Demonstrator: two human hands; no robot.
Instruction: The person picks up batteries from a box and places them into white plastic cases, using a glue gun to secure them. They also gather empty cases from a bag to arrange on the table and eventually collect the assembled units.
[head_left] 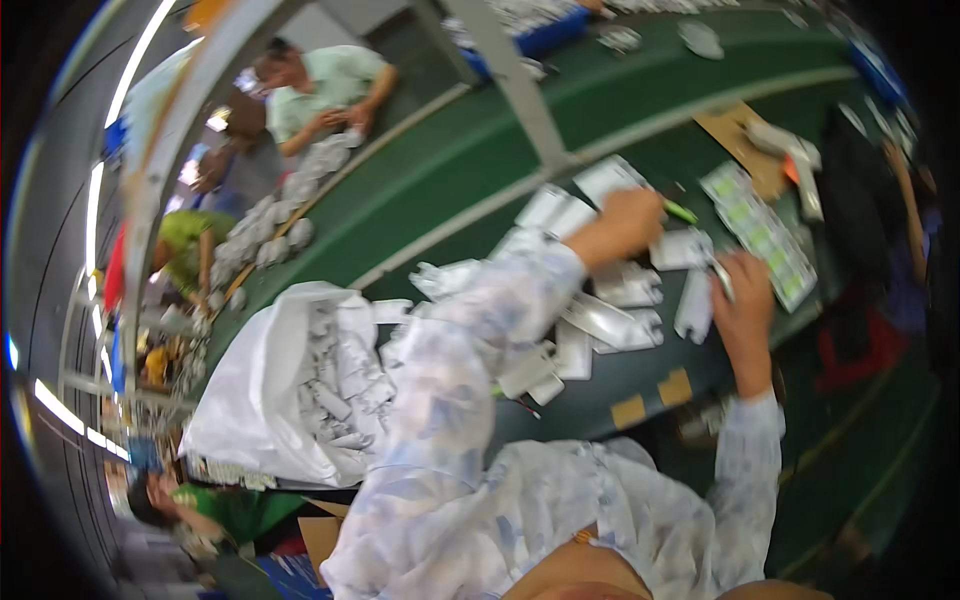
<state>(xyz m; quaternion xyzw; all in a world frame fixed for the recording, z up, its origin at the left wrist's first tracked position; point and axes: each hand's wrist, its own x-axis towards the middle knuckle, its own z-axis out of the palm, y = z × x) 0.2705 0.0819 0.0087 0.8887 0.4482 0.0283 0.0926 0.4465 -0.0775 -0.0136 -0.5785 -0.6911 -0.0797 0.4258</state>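
Observation:
My left hand (622,228) is closed above the far part of a heap of white plastic casings (610,320). What it holds, if anything, is hidden by the fingers. A bright green slim object (680,211) sticks out beside its knuckles; I cannot tell whether the hand touches it. To the right, my right hand (745,305) has its thumb and fingers pinched on a small white plastic piece (722,281). Between the hands lies a white casing (681,249), and another casing (694,306) is just left of my right fingers.
A large white sack (250,390) full of white parts stands at left. A sheet of green-and-white labels (760,235), a white handheld device (800,165) and a cardboard piece (735,140) lie at right. A metal post (525,100) rises beyond; other people sit along the green conveyor (430,190).

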